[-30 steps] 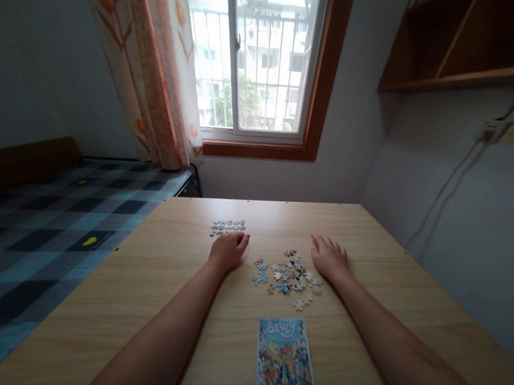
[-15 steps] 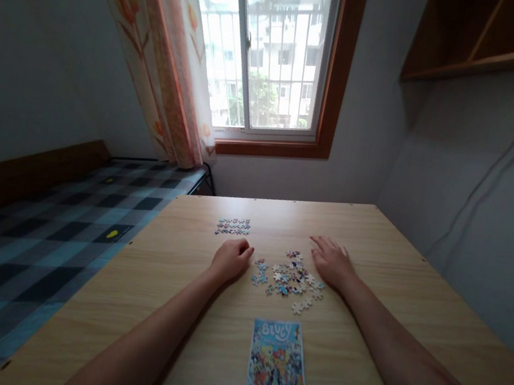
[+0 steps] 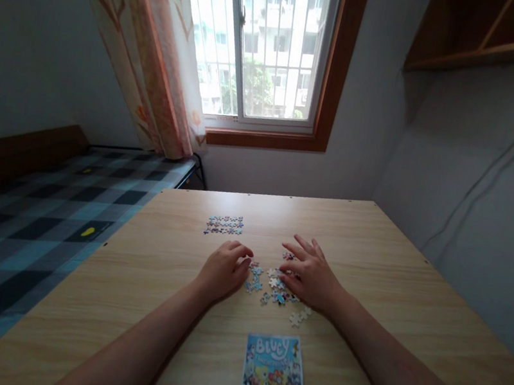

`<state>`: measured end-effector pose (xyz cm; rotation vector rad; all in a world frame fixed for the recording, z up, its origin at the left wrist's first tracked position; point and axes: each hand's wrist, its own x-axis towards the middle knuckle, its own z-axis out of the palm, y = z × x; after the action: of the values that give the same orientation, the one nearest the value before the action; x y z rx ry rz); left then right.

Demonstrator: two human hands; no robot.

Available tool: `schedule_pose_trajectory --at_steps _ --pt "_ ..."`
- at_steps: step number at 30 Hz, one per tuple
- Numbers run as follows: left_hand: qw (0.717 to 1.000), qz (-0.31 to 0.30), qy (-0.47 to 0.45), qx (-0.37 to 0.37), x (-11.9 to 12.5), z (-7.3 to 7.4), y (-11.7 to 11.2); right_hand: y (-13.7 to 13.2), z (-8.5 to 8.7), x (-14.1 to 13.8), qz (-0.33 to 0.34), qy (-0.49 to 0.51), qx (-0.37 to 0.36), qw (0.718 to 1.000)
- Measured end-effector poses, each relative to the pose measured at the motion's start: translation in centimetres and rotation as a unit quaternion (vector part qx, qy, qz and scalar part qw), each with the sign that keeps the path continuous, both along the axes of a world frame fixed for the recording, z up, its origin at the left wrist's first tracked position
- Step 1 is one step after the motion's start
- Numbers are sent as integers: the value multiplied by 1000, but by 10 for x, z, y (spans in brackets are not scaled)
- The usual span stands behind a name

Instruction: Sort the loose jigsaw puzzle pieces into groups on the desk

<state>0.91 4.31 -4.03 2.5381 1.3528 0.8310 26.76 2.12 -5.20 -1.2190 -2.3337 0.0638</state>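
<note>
From my head view, with the loose puzzle pieces [image 3: 280, 298] as the middle of the dial and the window at twelve, the table [image 3: 171, 244] shows its far edge at twelve, a corner at one, and its long sides falling away at three and nine. Wood grain stretches wide between my left forearm and the nine o'clock edge, where the checked bed [image 3: 63, 214] lies beyond, and again between my right hand [image 3: 312, 276] and the three o'clock edge. The picture sheet [image 3: 276, 378] sits at six, between my forearms, cut by the bottom of the view. Rows of pieces [image 3: 224, 225] lie at ten, well short of the far edge.

My left hand [image 3: 224, 269] rests at nine, fingers curled and thumb near them, just beside a small blue cluster [image 3: 254, 282]; I cannot tell whether I pinch a piece. My right hand comes in from three, fingers spread and loose over the pile, hiding part of it; contact is unclear.

Half a second ago my right hand lay at two, outside the pile; it has swung inward over it. My left fingers have loosened and reached closer to the cluster.
</note>
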Motion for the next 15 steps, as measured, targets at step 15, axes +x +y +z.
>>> schedule_pose_trajectory --at_steps 15 --pt "999 -34 14 -3 -3 1 -3 18 -4 38 -215 70 46 973"
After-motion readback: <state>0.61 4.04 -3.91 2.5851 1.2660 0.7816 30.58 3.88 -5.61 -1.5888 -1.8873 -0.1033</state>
